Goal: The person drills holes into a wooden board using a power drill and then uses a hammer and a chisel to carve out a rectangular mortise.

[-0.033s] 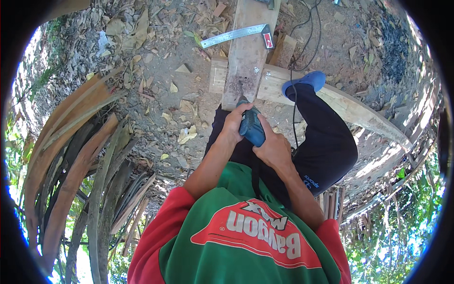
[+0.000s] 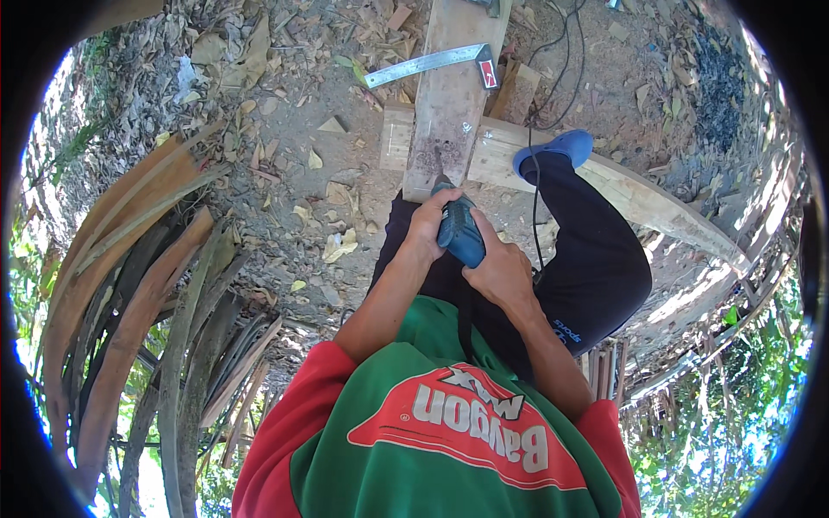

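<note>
Both my hands are closed round a blue corded power drill (image 2: 460, 231). My left hand (image 2: 426, 226) wraps the front of its body from the left side. At the rear, my right hand (image 2: 503, 269) grips the handle, which the fingers mostly hide. The drill bit points away from me onto the near end of a long wooden board (image 2: 449, 99), where small dark holes and shavings show; how deep the tip sits I cannot tell. Across the board, farther off, lies a try square (image 2: 440, 65) with a metal blade.
A second timber (image 2: 604, 180) lies crosswise beneath the board, curving off right. My blue clog (image 2: 570, 148) is by it. A black cable (image 2: 566, 73) runs along the ground past my leg. At left is a pile of wood strips (image 2: 142, 302). Dry leaves litter the dirt.
</note>
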Available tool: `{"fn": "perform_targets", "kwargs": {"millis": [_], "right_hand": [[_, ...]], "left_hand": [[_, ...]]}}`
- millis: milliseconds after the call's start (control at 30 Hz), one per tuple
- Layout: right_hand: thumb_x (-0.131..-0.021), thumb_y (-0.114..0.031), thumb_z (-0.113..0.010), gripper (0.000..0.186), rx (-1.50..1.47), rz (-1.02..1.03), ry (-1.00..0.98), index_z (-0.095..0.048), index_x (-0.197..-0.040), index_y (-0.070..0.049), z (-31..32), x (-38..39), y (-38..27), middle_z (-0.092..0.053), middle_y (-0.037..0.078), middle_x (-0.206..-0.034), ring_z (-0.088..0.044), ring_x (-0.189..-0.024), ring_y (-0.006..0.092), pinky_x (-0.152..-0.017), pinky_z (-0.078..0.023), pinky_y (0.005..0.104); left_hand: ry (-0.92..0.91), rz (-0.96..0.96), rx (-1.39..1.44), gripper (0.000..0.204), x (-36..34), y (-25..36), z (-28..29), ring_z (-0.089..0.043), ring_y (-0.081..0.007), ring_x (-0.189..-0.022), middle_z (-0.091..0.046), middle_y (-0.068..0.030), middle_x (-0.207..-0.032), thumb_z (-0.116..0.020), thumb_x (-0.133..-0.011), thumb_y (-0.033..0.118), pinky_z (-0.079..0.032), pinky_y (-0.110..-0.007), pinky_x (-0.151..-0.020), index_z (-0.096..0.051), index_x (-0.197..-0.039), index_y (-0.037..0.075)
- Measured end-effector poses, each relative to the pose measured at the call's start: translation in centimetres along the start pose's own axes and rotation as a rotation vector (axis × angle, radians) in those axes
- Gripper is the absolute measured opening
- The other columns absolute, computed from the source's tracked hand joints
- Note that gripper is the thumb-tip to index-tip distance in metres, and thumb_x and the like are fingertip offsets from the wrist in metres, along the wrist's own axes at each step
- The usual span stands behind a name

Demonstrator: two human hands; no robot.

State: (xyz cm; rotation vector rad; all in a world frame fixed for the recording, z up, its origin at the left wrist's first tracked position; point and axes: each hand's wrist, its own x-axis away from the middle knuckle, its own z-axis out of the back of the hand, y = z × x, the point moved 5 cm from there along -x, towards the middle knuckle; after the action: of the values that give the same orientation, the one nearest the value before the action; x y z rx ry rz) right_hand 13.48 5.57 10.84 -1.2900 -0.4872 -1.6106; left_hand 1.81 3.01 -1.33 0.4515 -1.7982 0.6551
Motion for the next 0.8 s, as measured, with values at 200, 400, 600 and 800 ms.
{"fn": "perform_targets", "kwargs": {"millis": [200, 400, 600, 800], "right_hand": [[-0.066, -0.021, -0.073, 0.094, 0.003, -0.026, -0.037, -0.032, -0.15, -0.026, 0.9, -0.5, 0.1, -0.069, 0.026, -0.092, -0.066, -0.088, 0.0451, -0.083, -0.052, 0.0507], [-0.068, -0.023, -0.075, 0.094, 0.049, 0.001, -0.055, -0.032, -0.151, -0.024, 1.0, -0.8, -0.4, -0.069, 0.025, -0.091, -0.068, -0.087, 0.0429, -0.082, -0.053, 0.0503], [-0.069, -0.024, -0.075, 0.093, 0.076, -0.011, -0.088, -0.031, -0.151, -0.025, 1.1, -1.2, -0.1, -0.069, 0.026, -0.092, -0.068, -0.088, 0.0435, -0.083, -0.053, 0.0504], [-0.067, -0.022, -0.074, 0.094, 0.059, -0.038, -0.088, -0.031, -0.151, -0.03, 1.0, -1.4, -0.3, -0.069, 0.025, -0.092, -0.067, -0.09, 0.0443, -0.085, -0.052, 0.0503]], "left_hand": [[0.003, -0.034, 0.009, 0.023, -0.9, -0.3, 0.1, -0.068, -0.0211, -0.073, -0.068, -0.0075, -0.086, -0.07, -0.085, 0.025, -0.058, -0.037, -0.071, -0.061, -0.097, 0.007], [-0.037, -0.009, 0.053, 0.026, -1.3, -0.3, 0.6, -0.068, -0.0219, -0.074, -0.068, -0.0084, -0.086, -0.068, -0.086, 0.027, -0.058, -0.037, -0.071, -0.061, -0.099, 0.006], [-0.035, -0.007, 0.053, 0.028, -1.1, -0.2, 0.4, -0.068, -0.023, -0.074, -0.068, -0.0091, -0.086, -0.067, -0.086, 0.028, -0.058, -0.038, -0.071, -0.061, -0.1, 0.005], [-0.042, 0.003, 0.03, 0.03, -1.6, -0.2, 0.8, -0.069, -0.0238, -0.074, -0.068, -0.0108, -0.087, -0.066, -0.086, 0.029, -0.059, -0.038, -0.072, -0.06, -0.101, 0.004]]}}
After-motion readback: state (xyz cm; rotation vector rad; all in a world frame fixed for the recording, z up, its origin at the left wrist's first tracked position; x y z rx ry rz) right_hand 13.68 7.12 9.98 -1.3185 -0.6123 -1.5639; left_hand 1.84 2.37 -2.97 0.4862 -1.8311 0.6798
